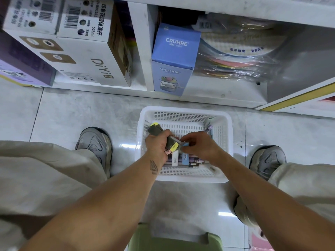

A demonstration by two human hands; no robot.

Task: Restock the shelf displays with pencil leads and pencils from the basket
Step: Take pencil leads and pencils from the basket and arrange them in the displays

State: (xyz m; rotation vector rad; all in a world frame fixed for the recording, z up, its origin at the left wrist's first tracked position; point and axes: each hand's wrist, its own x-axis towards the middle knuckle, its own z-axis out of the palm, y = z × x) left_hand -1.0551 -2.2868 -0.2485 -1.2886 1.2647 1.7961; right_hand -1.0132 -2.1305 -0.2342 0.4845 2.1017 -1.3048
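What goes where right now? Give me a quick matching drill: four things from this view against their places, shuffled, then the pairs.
Things:
1. left hand
2. right hand
3. white basket
4. blue CRUHRE box

Places or states:
A. stands on the bottom shelf
B. grips a bundle of grey packs over the basket
C. sits on the floor tiles between the shoes
D. fingers pinch a blue-tipped item over the basket

Pairs: 1-B, 2-D, 3-C, 4-A

Shop: boxed goods [87, 57] with barcodes on white shelf [208, 91]
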